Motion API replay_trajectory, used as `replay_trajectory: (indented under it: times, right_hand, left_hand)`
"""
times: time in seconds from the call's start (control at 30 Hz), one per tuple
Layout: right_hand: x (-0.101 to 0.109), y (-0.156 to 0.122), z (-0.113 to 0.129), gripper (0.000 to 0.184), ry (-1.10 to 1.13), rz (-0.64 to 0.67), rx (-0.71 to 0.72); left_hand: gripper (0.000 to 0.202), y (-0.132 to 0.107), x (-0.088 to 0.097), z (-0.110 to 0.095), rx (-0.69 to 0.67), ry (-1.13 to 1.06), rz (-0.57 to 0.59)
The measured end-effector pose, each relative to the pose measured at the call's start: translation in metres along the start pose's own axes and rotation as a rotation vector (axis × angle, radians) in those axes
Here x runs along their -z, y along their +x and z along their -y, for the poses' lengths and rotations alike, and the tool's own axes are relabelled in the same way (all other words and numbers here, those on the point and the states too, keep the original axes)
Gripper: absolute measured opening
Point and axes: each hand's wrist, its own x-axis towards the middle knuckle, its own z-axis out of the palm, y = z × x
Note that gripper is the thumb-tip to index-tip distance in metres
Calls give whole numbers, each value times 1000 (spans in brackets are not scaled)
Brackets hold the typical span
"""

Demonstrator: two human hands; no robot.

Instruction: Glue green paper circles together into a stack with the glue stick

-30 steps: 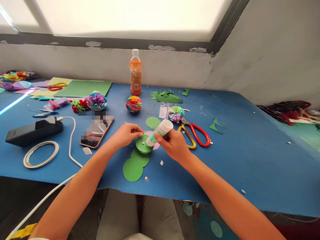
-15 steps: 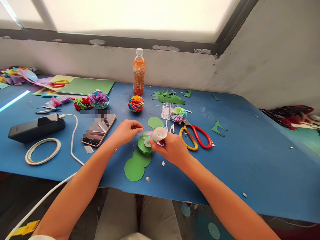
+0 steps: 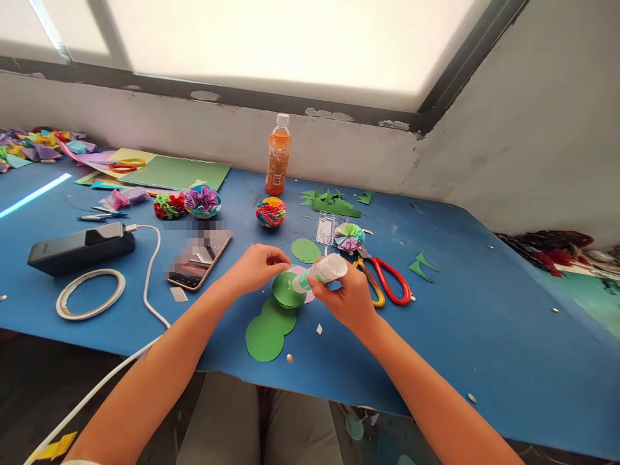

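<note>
My right hand [image 3: 346,294] is wrapped round a white glue bottle [image 3: 322,272] with a green label. The bottle tilts down to the left, its lower end at the top circle of a small stack of green paper circles [image 3: 287,290]. Thin pale streaks show on that circle. At the stack's upper edge, my left hand [image 3: 261,266] is closed in a pinch; what lies between its fingertips is too small to make out. A lilac paper piece [image 3: 309,297] shows partly behind the bottle. Overlapping green circles [image 3: 265,338] lie nearer me, and another green circle [image 3: 305,250] lies beyond.
Scissors [image 3: 397,281] and a pleated paper ball [image 3: 349,237] lie right of centre. A drink bottle [image 3: 278,158] stands at the back near another ball [image 3: 270,212]. Leftward are a phone [image 3: 201,258], a tape roll [image 3: 90,294], and a power bank [image 3: 80,247] with a white cable.
The view has shifted slightly. The glue bottle has moved a little to the right relative to the stack, uncovering more of the top green circle. My left hand stays pinched at the stack's upper edge.
</note>
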Motion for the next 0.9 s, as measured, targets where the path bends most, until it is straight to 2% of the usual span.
replay_trajectory:
  times: [0.07, 0.27, 0.43, 0.57, 0.7, 0.83, 0.9]
  right_hand:
    - [-1, -1, 1, 15, -3, -12, 28]
    - [-8, -2, 3, 13, -83, 94, 64]
    - [-11, 1, 1, 19, -119, 83, -8]
    - [-9, 5, 3, 16, -75, 110, -40]
    - [-4, 12, 8, 5, 77, 191, -44]
    - [-7, 20, 9, 34, 375, 260, -147]
    - [-14, 23, 5, 29, 531, 263, -185]
  left_hand:
    - [23, 0, -2, 1, 16, 12, 19]
    - [22, 2, -5, 5, 29, 15, 22]
    - [23, 1, -1, 2, 34, 31, -1]
    - [24, 2, 1, 3, 29, 43, -47]
    - [21, 7, 1, 10, 78, 106, -118]
    - [28, 13, -1, 19, 132, 161, -198]
    - [32, 15, -1, 23, 153, 182, -235]
